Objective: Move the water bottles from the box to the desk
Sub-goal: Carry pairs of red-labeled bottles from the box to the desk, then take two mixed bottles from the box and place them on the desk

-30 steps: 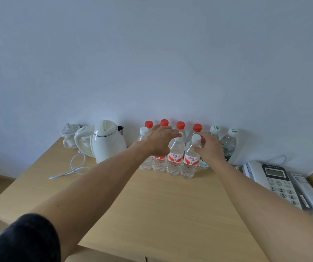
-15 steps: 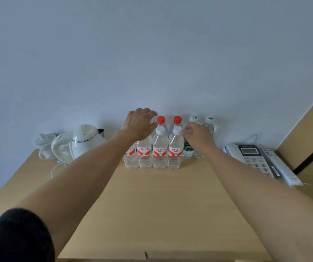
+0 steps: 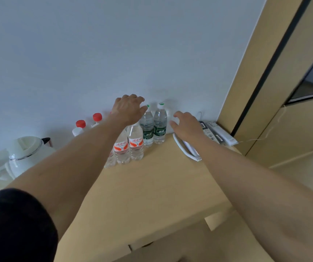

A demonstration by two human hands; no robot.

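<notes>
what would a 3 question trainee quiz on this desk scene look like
1. True or false: the right hand grips a bottle.
2. What colour are the labels on the two bottles nearest the phone? A red, B green, C blue
3. What stands at the left end of the desk?

Key: 1 false, it is open, holding nothing. 2 B. 3 a white kettle.
</notes>
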